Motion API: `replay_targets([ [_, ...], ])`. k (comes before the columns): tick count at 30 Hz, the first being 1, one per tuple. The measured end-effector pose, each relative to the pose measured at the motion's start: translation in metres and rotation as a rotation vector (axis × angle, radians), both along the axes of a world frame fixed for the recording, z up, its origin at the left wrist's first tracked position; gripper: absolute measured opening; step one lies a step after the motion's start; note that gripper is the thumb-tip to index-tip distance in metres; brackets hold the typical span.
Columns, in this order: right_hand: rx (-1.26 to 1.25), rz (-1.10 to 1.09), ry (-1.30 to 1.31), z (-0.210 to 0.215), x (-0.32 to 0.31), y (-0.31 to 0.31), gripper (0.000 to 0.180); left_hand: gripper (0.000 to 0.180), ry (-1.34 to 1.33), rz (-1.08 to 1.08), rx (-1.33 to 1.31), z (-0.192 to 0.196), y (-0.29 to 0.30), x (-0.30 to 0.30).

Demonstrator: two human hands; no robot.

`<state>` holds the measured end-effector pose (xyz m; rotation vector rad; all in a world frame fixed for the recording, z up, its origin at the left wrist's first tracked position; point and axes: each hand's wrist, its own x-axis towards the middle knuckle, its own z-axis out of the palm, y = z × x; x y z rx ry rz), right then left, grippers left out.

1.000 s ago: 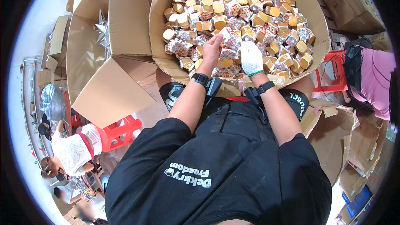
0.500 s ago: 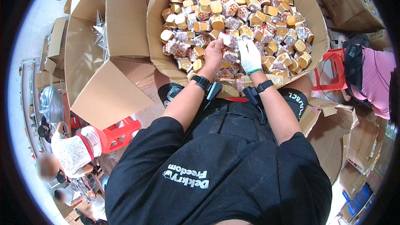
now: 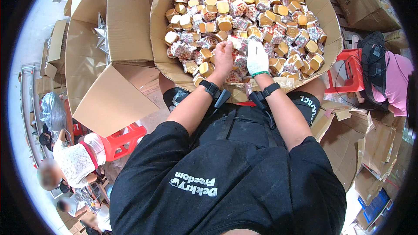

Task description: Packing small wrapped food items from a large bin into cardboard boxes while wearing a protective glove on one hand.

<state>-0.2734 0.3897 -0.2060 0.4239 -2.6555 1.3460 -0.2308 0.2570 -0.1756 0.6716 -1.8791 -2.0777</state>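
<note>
A big cardboard box (image 3: 157,39) in front of me holds many small blocky pieces with gold ends and red-and-white patterned sides, many of them in clear bubble wrap. Over its near part, my bare left hand (image 3: 223,60) pinches one side of a small red-and-white bubble-wrapped piece (image 3: 236,42). My right hand (image 3: 257,59), in a white glove, has its fingers closed at the other side of that piece. The fingers partly hide the piece, so its full shape cannot be made out. Both wrists wear dark strapped devices.
To the left stands an open carton (image 3: 85,56) with silver star shapes (image 3: 101,35) inside, its flap (image 3: 114,102) jutting toward me. Red plastic stools (image 3: 124,142) are on both sides. A person in pink (image 3: 398,78) is at right; others work at lower left.
My view has shifted slightly. The gloved right hand has turned a little and its fingers look more bunched. My left hand keeps its pinch on the wrapped piece.
</note>
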Motion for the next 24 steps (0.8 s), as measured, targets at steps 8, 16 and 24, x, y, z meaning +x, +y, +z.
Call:
replay_targets([
  [8,0.291,0.011,0.312,-0.012,-0.008,0.011,0.041,0.031,0.012,-0.087,-0.076,-0.019,0.003,0.002],
  [16,0.265,0.122,0.409,-0.021,-0.01,0.014,0.037,0.029,0.071,0.039,-0.051,-0.008,0.001,0.002],
  [24,-0.909,-0.087,-1.308,0.04,-0.012,0.004,0.075,0.053,0.369,-0.112,-0.608,0.028,-0.003,0.012],
])
